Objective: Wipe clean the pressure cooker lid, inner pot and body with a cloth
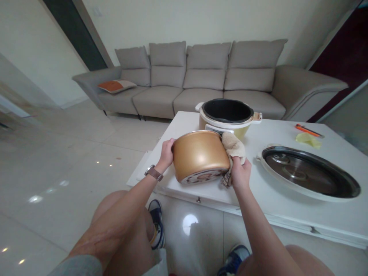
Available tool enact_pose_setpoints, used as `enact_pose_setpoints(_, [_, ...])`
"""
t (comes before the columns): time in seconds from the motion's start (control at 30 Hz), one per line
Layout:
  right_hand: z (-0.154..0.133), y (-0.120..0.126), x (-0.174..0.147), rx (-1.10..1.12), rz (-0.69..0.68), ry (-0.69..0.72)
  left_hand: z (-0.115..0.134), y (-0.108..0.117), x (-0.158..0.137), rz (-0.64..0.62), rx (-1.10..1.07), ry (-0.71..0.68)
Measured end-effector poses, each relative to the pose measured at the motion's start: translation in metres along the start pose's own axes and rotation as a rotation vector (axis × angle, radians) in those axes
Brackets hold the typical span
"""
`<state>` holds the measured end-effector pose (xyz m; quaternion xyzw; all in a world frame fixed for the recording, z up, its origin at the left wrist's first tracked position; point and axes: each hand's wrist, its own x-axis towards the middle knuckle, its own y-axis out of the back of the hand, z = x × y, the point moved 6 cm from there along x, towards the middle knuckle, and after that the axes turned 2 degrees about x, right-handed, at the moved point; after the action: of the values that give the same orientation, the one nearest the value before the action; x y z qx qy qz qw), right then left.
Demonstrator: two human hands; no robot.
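Observation:
A gold-coloured inner pot (200,155) is tilted above the front of the white table, its marked underside turned partly toward me. My left hand (166,153) grips the pot's left side near the rim. In my right hand (240,171) is a beige cloth (233,146), pressed against the pot's right side; some of those fingers are hidden behind the cloth. Behind the pot stands the rice cooker body (244,132), white and yellowish with a dark interior. To the right lies the cooker's lid (304,172), its dark inner side facing up.
A yellow cloth (308,140) and an orange utility knife (307,130) lie on the white table (267,214) at the far right. The table's front has drawer knobs. Beyond stands a grey sofa (201,76) with an orange and beige cushion (116,86).

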<state>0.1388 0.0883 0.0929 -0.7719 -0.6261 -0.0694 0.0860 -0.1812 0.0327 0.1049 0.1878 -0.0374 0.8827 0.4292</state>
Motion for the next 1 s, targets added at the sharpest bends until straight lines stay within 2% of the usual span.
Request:
enact_pose_setpoints(0.07, [-0.005, -0.002, -0.001, -0.027, -0.027, 0.029, 0.02, -0.001, -0.002, -0.042, 0.047, -0.063])
enact_pose_setpoints(0.17, [-0.018, -0.004, -0.003, -0.092, -0.065, 0.104, 0.037, -0.001, -0.007, -0.062, 0.077, -0.064])
enact_pose_setpoints(0.3, [-0.042, -0.003, -0.01, -0.188, -0.099, 0.248, 0.036, -0.001, -0.01, 0.005, 0.054, -0.006])
enact_pose_setpoints(0.47, [-0.073, -0.01, -0.026, -0.317, -0.271, 0.657, 0.032, -0.006, -0.011, 0.028, 0.024, -0.025])
enact_pose_setpoints(0.53, [-0.076, -0.01, -0.028, -0.325, -0.281, 0.714, 0.03, -0.007, -0.013, 0.018, 0.025, -0.03])
enact_pose_setpoints(0.6, [-0.073, -0.009, -0.026, -0.317, -0.267, 0.657, 0.028, -0.007, -0.014, 0.015, 0.027, -0.026])
enact_pose_setpoints(0.8, [-0.055, -0.005, -0.016, -0.237, -0.165, 0.365, 0.021, -0.006, -0.013, 0.06, -0.017, 0.004])
enact_pose_setpoints(1.0, [-0.036, 0.0, -0.008, -0.108, -0.091, 0.219, 0.009, -0.001, -0.011, 0.125, -0.032, 0.091])
